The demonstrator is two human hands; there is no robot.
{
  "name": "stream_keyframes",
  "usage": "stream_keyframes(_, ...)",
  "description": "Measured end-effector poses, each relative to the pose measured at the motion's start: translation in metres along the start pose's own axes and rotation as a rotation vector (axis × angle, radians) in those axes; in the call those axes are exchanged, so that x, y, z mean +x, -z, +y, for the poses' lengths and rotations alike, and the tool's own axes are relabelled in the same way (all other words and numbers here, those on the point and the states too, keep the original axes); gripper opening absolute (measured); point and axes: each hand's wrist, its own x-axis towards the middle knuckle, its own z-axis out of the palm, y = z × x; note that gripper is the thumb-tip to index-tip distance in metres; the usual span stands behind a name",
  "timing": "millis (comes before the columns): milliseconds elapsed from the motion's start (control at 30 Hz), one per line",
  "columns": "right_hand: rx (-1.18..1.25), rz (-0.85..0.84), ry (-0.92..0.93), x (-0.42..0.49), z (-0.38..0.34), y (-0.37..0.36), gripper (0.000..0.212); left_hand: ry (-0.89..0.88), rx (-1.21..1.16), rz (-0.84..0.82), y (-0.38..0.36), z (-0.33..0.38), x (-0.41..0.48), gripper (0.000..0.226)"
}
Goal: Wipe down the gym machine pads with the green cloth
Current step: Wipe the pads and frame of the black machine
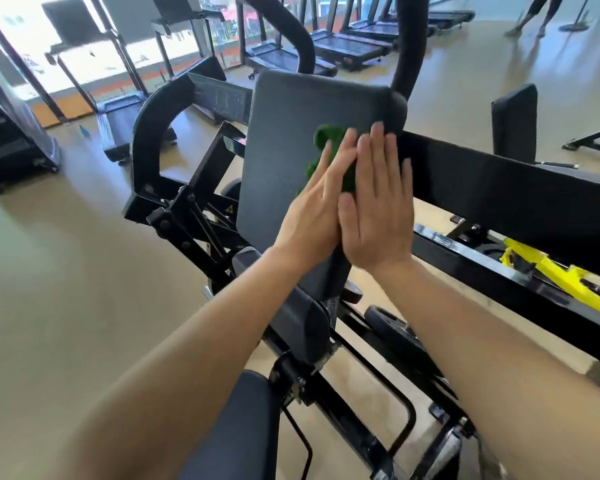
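A tall dark grey back pad (pixel 284 140) of a gym machine stands upright in the middle of the view. A crumpled green cloth (pixel 328 143) lies against its right half. My left hand (pixel 312 216) and my right hand (pixel 378 209) are side by side, both pressed flat on the cloth with fingers stretched upward. Most of the cloth is hidden under the hands. Below the back pad sit a smaller dark pad (pixel 302 323) and the seat pad (pixel 243 427), both near my forearms.
The machine's black steel frame (pixel 499 188) runs to the right, with a yellow part (pixel 555 271) low down. Treadmills (pixel 354 46) line the far wall by bright windows. Another padded bench (pixel 515 123) stands at the right. A person's legs (pixel 541 15) show at the far top right.
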Motion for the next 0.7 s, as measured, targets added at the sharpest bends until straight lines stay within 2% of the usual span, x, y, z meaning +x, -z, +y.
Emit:
stream_keyframes(133, 0.100, 0.153, -0.125, 0.052, 0.013, 0.028, 0.066, -0.095, 0.096, 0.060, 0.004, 0.029, 0.072, 0.049)
stream_keyframes(200, 0.147, 0.228, -0.182, 0.050, 0.021, 0.029, 0.062, -0.174, 0.209, 0.082, -0.005, 0.032, 0.083, 0.041)
stream_keyframes(267, 0.179, 0.231, -0.206, 0.033, 0.026, 0.019, 0.059, -0.246, 0.285, 0.112, -0.011, 0.028, 0.078, 0.035)
stream_keyframes(367, 0.192, 0.183, -0.193, 0.000, 0.022, 0.004, 0.058, -0.349, 0.342, 0.118, -0.015, 0.015, 0.050, 0.035)
stream_keyframes(467, 0.190, 0.115, -0.181, -0.032, 0.017, -0.003, 0.058, -0.351, 0.378, 0.095, -0.024, 0.004, 0.013, 0.036)
stream_keyframes(700, 0.225, -0.295, -0.140, -0.130, 0.013, -0.020, 0.074, -0.329, 0.459, -0.060, -0.046, -0.025, -0.091, 0.049)
